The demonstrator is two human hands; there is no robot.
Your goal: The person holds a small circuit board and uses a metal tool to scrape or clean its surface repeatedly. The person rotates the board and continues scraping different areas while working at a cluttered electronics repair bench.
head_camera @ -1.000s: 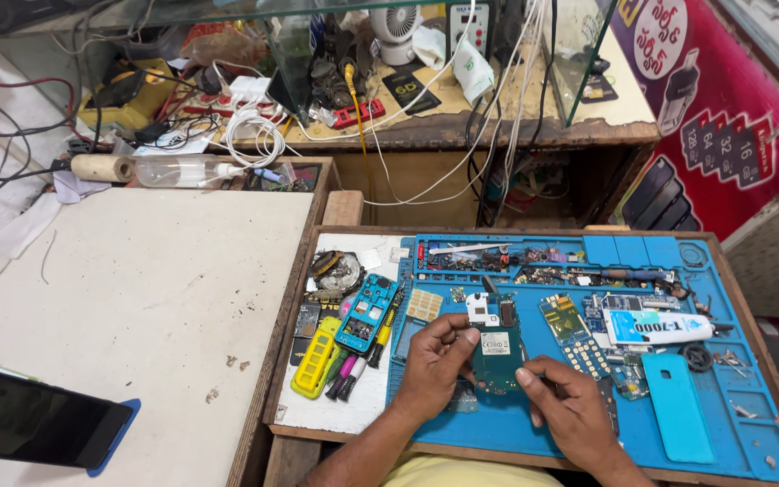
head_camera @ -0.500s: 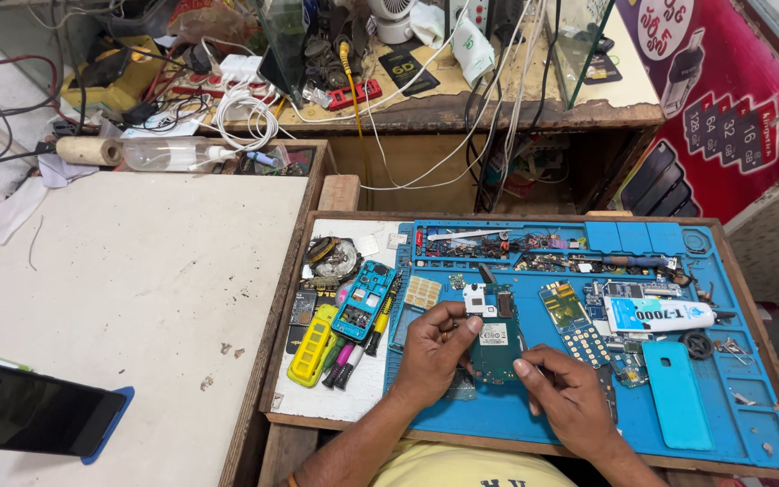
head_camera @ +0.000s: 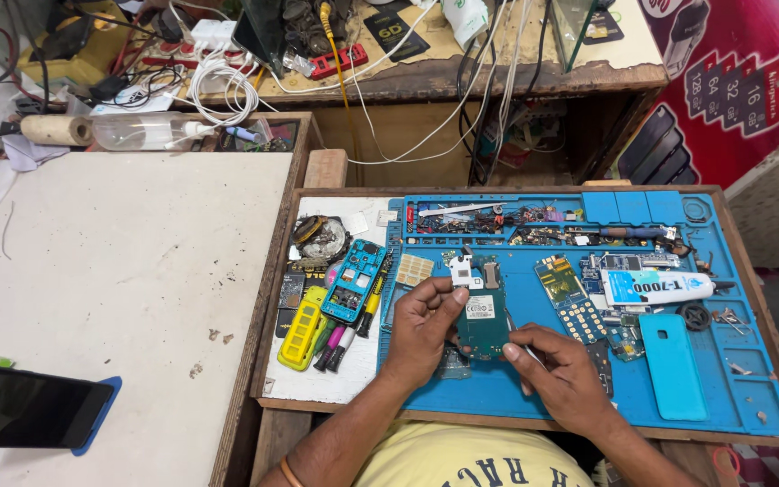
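Left hand (head_camera: 421,329) pinches the green circuit board (head_camera: 483,323) by its edge, held just above the blue repair mat (head_camera: 498,397). Right hand (head_camera: 565,379) is closed on a thin tool, tip at the board's right side. Best to brace both wrists on the mat and probe lightly.

The repair mat (head_camera: 534,397) is bright blue. The circuit board (head_camera: 482,323) is dark green with a white label. The phone frame (head_camera: 354,281) is turquoise, and the housing (head_camera: 302,332) beside it is yellow. The back cover (head_camera: 672,364) is light blue. The glue tube (head_camera: 655,287) is white with blue. The counter (head_camera: 119,271) is off-white. The banner (head_camera: 732,81) is red.
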